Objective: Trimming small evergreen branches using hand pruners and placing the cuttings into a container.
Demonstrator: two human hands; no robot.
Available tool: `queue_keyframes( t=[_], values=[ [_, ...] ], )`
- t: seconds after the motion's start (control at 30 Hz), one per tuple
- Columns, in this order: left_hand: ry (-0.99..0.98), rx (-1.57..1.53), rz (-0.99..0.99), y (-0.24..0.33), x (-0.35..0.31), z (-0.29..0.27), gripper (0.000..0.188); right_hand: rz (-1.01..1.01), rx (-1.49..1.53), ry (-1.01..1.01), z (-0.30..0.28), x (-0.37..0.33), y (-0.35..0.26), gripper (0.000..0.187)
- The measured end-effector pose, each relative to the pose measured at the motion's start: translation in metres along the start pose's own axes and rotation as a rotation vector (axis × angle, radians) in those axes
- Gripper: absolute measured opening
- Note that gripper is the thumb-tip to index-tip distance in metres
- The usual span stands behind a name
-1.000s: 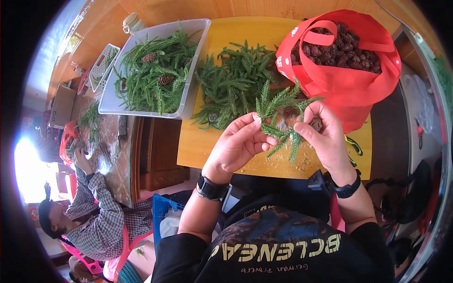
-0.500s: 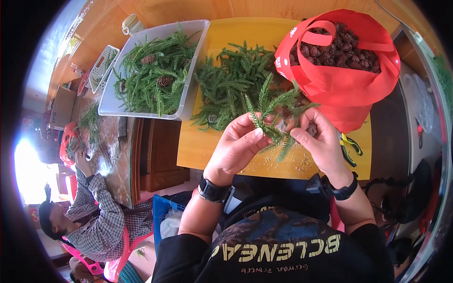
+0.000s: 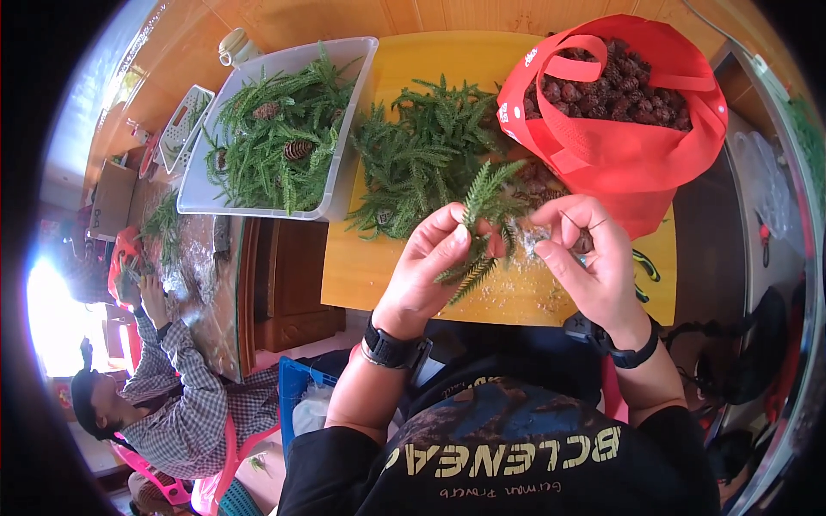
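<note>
My left hand point(image 3: 430, 262) is closed round a green artificial pine sprig point(image 3: 486, 193), held upright above the table, its needles spreading over the fingers. Close to the sprig's right side, my right hand point(image 3: 594, 254) has its thumb and forefinger curled toward each other beside a small whitish tuft. Whether the tuft lies in the pinch or behind it is hard to see. A heap of similar green sprigs point(image 3: 422, 159) lies just beyond both hands. Some brown pine cones point(image 3: 544, 191) rest behind my right hand, which partly hides them.
On the yellow table point(image 3: 370, 284) stand a clear tub point(image 3: 366, 112) of sprigs and cones at left and a red bag point(image 3: 637, 172) full of cones at right. Yellow-black handled pliers point(image 3: 647, 265) lie by my right hand. A person point(image 3: 185, 378) works at another table, far left.
My right hand has drawn away from the sprig, a little right and down. The sprig has turned in my left hand and now stands more upright. The pliers are more covered.
</note>
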State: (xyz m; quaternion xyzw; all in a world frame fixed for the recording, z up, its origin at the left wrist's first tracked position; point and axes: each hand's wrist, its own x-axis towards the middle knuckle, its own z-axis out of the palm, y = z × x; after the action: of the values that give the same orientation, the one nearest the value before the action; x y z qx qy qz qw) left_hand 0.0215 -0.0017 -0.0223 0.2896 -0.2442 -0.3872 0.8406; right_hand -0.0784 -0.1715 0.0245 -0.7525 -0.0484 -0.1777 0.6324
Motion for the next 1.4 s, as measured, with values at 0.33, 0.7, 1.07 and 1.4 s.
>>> queue_keyframes(
  t=[0.33, 0.7, 1.07, 1.4],
  values=[
    [0.13, 0.09, -0.244, 0.001, -0.005, 0.017, 0.024, -0.252, -0.4, -0.094, -0.001, 0.022, -0.002, 0.023],
    [0.265, 0.555, 0.003, -0.002, 0.001, 0.027, 0.061, 0.027, -0.255, -0.022, -0.003, 0.017, 0.005, 0.024],
    [0.304, 1.259, 0.447, -0.005, 0.002, 0.026, 0.019, 0.088, -0.177, -0.009, -0.001, 0.014, 0.007, 0.025],
    [0.402, 0.563, 0.25, -0.009, -0.002, 0.028, 0.015, 0.133, -0.111, 0.011, -0.006, 0.011, 0.005, 0.02]
  ],
)
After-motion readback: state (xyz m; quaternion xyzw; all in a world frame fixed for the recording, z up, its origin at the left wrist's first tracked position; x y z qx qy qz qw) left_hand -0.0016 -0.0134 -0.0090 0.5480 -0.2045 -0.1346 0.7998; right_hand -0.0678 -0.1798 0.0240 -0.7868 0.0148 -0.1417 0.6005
